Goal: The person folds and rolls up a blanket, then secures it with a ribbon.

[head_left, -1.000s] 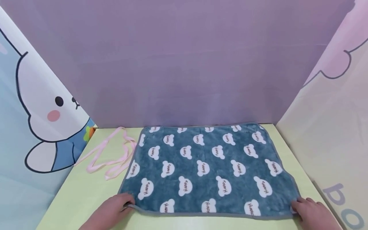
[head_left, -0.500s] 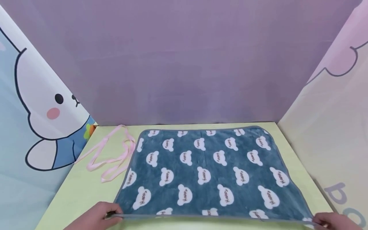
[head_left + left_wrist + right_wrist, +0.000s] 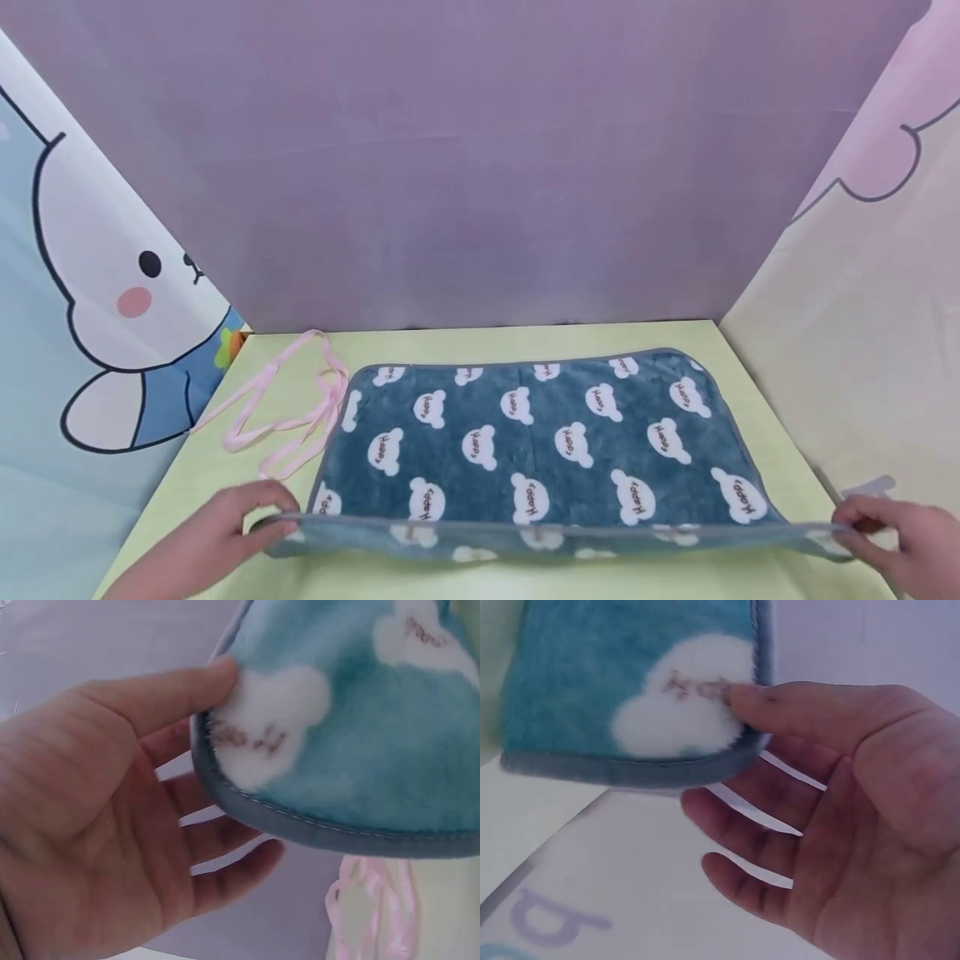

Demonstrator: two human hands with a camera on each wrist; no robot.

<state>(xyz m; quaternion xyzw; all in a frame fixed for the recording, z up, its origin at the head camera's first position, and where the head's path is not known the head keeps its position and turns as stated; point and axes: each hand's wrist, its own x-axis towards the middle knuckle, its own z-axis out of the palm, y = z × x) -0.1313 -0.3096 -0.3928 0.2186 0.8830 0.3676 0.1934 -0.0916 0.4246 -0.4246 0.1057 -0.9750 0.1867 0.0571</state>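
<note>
Overall, a plain purple fabric backdrop rose behind a teal plush blanket with grey edging. A pale-blue printed panel bearing a white cartoon animal stood to the blanket's left, and a cream printed panel with a pink, grey-outlined patch stood to its right. Beneath the blanket spread a pale yellow-green bench, showing along the blanket's far side and both flanks. The blanket's far part lay flat on the bench, while its near edge was raised off the surface, stretched between two bare hands. Just beside the blanket's left edge, a thin pink ribbon lay in loose loops. At the blanket's near left corner, the left hand pinched the cloth, thumb on the printed face and forefinger behind, its other fingers spread apart. At the near right corner, the right hand pinched likewise, thumb on a print, remaining fingers spaced apart. Smallest were the blanket's white bear-head prints, several lettered "Happy" in brown.
</note>
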